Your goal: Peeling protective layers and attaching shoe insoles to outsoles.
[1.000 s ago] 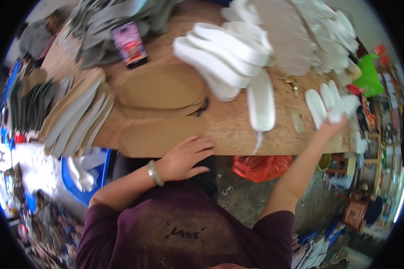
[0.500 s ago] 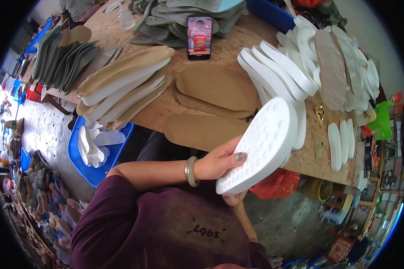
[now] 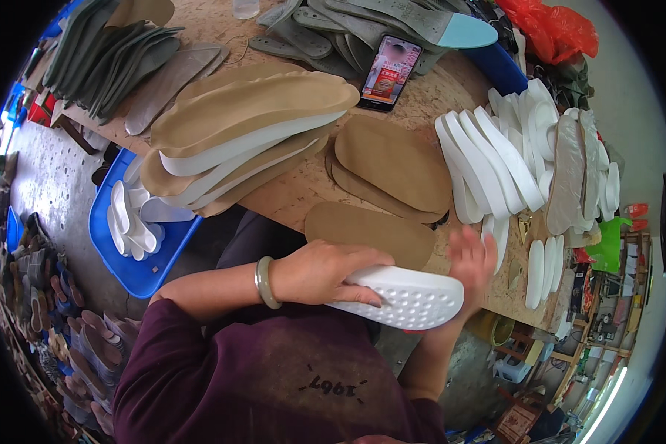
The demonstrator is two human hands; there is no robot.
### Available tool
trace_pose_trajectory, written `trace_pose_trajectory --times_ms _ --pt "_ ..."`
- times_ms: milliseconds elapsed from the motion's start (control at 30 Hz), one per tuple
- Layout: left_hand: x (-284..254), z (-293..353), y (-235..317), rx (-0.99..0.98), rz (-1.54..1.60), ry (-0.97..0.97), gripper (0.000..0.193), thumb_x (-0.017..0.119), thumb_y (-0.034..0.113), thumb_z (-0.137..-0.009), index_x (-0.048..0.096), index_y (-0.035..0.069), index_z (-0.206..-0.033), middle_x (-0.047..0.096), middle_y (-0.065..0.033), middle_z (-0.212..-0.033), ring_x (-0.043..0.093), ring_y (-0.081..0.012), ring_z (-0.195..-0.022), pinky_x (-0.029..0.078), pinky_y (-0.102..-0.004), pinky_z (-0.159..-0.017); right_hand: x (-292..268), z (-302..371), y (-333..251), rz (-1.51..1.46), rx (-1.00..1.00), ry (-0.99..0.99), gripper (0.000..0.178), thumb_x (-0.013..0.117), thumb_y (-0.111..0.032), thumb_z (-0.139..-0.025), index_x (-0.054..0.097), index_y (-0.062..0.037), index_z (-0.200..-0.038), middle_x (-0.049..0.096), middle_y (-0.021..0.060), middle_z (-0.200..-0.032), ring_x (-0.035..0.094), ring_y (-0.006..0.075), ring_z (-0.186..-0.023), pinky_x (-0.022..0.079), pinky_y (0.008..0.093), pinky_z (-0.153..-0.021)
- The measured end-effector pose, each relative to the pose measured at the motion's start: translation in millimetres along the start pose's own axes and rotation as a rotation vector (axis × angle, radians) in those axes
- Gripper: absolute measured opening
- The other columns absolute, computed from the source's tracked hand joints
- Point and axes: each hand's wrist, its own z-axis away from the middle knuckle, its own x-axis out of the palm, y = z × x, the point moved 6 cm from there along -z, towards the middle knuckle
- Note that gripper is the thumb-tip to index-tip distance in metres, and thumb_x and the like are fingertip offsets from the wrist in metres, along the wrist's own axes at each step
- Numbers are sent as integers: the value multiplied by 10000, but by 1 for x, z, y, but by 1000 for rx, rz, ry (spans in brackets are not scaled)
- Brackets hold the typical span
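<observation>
Presently, I see one white sole (image 3: pixel 418 300) in the lower middle of the frame, in front of the purple shirt (image 3: pixel 222 385). The left hand (image 3: pixel 325 274) is closed on its left end, with the thumb upon the dimpled face. The right hand (image 3: pixel 472 266), blurred, is raised at the other end with loosely extended fingers, seemingly holding nothing; whether it touches the sole, I cannot tell. The shirt carries dark printed characters, upside down in my view. At upper centre, the phone (image 3: pixel 390 72) displays a red label with small pale characters. Below it, brown insole pieces (image 3: pixel 388 159) lie on the tabletop (image 3: pixel 281 203), beside stacked white soles (image 3: pixel 488 166).
</observation>
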Motion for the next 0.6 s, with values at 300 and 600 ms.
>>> trace_pose_trajectory --times_ms 300,600 --pt "-34 44 -8 -25 -113 117 625 732 456 -817 560 48 -1258 679 -160 -990 680 -348 -818 554 -398 -696 79 -229 139 750 47 -222 561 738 -185 -844 522 -9 -1331 623 128 -1256 607 212 -1143 520 341 -906" --pt "-47 57 -16 -93 -168 131 607 744 443 -803 585 27 -1216 672 -150 -976 675 -343 -807 551 -390 -688 74 -250 164 982 241 -108 428 697 -369 -872 686 -4 -1095 720 109 -896 690 168 -790 520 299 -755"
